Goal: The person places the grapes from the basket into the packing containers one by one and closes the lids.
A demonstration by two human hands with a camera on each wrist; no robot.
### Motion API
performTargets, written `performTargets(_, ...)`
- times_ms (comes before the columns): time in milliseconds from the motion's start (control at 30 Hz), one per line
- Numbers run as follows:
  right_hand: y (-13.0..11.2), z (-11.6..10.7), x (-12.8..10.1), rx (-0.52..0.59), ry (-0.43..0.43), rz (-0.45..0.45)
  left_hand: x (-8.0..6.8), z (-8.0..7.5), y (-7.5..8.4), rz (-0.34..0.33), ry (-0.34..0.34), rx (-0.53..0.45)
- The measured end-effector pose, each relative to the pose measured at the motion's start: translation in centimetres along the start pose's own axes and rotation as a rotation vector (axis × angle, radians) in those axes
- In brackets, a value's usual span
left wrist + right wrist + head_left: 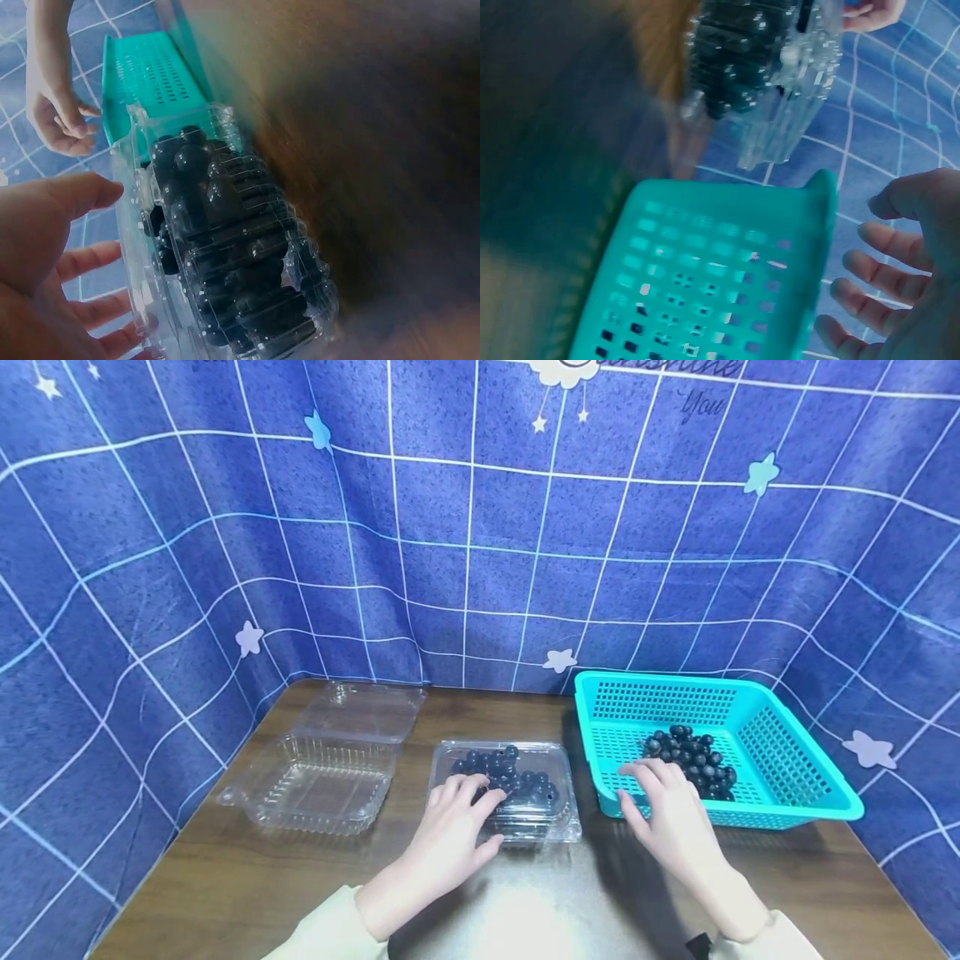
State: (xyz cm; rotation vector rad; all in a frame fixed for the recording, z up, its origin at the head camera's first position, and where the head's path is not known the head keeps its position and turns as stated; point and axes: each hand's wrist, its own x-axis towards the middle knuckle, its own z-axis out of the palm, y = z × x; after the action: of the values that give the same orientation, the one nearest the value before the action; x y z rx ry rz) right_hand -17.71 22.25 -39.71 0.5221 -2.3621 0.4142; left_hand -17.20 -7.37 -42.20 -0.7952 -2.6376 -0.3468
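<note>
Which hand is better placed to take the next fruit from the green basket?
Probably the right hand: it is empty, beside the basket and close to the dark fruit inside. The left hand is farther away, at the clear box.

Reference: lidded clear box (566,828), dark fruit (491,766) inside. Left hand (453,828) over box's near-left part. Right of box: teal basket (783,760) containing dark berries (697,762); right hand (667,814) at basket's box-side near corner. Left of box: clear tub (322,806), lid back.
</note>
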Motion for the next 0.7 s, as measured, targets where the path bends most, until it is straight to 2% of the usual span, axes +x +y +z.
performTargets(167, 0.3, 0.7, -0.4, 0.0, 0.031, 0.003, 0.4, 0.5, 0.1, 0.04, -0.004, 0.052)
performTargets(333, 0.5, 1.3, -0.9, -0.005, 0.021, -0.012, 0.4, 1.2, 0.1, 0.062, 0.003, 0.121)
performTargets(700, 1.1, 2.2, -1.3, 0.042, 0.084, -0.061, 0.5, 1.7, 0.0, 0.067, 0.042, 0.159)
